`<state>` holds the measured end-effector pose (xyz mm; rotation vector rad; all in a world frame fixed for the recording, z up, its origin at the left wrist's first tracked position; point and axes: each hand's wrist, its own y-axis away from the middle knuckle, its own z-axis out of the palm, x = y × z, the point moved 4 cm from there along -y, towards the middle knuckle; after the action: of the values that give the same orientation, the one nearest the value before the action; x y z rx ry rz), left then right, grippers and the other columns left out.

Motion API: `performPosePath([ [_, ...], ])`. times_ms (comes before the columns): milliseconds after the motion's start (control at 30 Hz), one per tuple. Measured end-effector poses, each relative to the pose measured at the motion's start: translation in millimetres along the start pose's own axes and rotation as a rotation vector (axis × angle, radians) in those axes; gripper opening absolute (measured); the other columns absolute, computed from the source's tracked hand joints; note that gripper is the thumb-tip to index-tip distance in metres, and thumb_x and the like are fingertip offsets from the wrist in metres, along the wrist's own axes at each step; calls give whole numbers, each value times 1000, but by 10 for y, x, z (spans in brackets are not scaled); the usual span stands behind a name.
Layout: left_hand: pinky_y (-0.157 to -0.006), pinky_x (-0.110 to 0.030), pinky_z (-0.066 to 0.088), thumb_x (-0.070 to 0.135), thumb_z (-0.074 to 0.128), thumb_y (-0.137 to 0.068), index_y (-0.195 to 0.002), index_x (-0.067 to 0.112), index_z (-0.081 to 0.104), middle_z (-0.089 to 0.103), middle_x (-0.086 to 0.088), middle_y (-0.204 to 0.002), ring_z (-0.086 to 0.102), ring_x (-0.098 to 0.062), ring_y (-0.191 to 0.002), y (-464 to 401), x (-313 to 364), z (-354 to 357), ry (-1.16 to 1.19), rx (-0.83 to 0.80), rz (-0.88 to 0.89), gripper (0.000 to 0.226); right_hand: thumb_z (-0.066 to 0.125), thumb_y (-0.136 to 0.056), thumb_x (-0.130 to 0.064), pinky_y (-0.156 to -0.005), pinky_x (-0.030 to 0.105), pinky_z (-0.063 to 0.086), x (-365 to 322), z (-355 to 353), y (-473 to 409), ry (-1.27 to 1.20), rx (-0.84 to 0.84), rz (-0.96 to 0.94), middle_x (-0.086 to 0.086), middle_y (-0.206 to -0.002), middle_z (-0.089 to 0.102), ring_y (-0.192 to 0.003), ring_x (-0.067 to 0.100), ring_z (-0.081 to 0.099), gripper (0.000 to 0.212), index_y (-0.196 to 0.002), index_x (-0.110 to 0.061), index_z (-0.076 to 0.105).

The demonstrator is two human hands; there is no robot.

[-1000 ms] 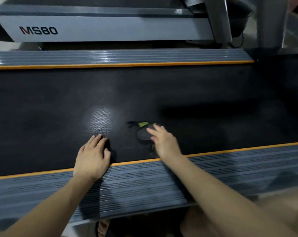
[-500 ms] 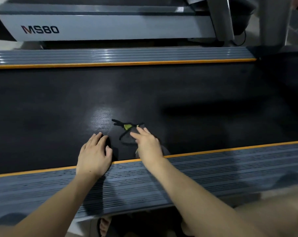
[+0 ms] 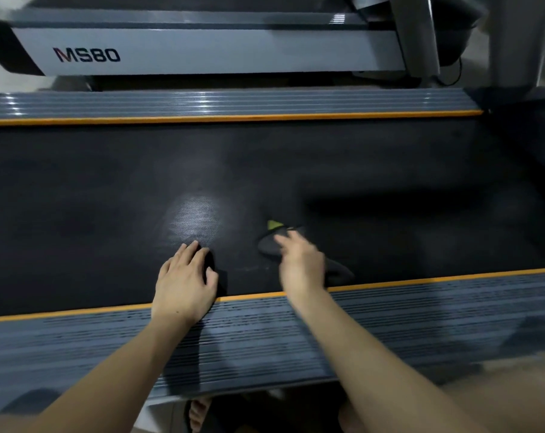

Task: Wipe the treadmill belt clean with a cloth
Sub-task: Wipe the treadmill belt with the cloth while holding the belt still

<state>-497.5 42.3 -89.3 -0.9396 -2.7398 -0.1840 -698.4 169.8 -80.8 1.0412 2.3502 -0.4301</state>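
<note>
**Wiping the belt near the front rail, cloth under the right hand**

The person leans over the treadmill from its side. The right hand [image 3: 300,264] lies on a dark cloth [image 3: 269,246] and presses it flat against the black belt [image 3: 296,170]. The fingers look straight and close together, but the hand is blurred, so I cannot tell if the thumb pinches an edge of the cloth. A small yellow-green tag [image 3: 274,225] shows at the far edge of the cloth, and one more dark fold comes out from under the wrist side, just beside the orange stripe [image 3: 421,278].

The left hand [image 3: 185,284] rests flat across the orange stripe, fingers straight and together on the belt, heel on the ribbed near rail [image 3: 389,326]. It holds nothing; it seems only to support the body.

I judge that the wiping step is in progress and far from finished: the cloth covers only a small part of the strip near the person, and the wide area toward the far rail [image 3: 233,103] is not reached by it. The next move calls for steady downward pressure while the cloth slides sideways, and then a longer reach toward the far side. The cloth is bunched, so it may roll under the palm if pushed too fast.
</note>
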Motion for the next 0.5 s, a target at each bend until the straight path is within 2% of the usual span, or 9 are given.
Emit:
performPosePath([
  [100,-121,-42,26,41,33,-94,-143,23,53,42,-1,-159,28,-19,-151,4,5,7,3,10,3,56,51,-92,-2,-109,32,39,-469,328,127,19,-151,-190,11,-143,54,-131,29,51,43,-126,-23,67],
  [167,-122,-42,26,40,36,-94,-142,23,55,43,-1,-158,28,-19,-151,11,-8,9,3,17,-3,54,52,-97,-9,-109,27,35,-410,318,42,32,-189,-187,4,-149,49,-131,23,50,40,-130,-27,64],
  [267,-121,-42,27,40,35,-93,-139,22,58,45,-2,-157,30,-20,-151,5,-13,8,4,36,-1,55,59,-94,-12,-111,31,37,-249,258,16,13,-173,-255,2,-144,54,-129,22,53,37,-126,-28,66],
  [400,-121,-41,27,39,36,-94,-140,23,57,45,-2,-157,30,-19,-150,-3,-10,8,-2,34,7,53,60,-95,-25,-117,44,27,-151,292,90,154,-160,-334,-7,-142,55,-134,24,48,38,-130,-40,60],
  [500,-122,-40,26,39,37,-96,-142,23,55,43,-1,-158,29,-19,-151,29,-11,-6,-6,27,3,51,59,-95,-33,-106,43,37,-123,164,127,238,-72,-384,-10,-140,56,-124,27,50,36,-129,-44,58],
])
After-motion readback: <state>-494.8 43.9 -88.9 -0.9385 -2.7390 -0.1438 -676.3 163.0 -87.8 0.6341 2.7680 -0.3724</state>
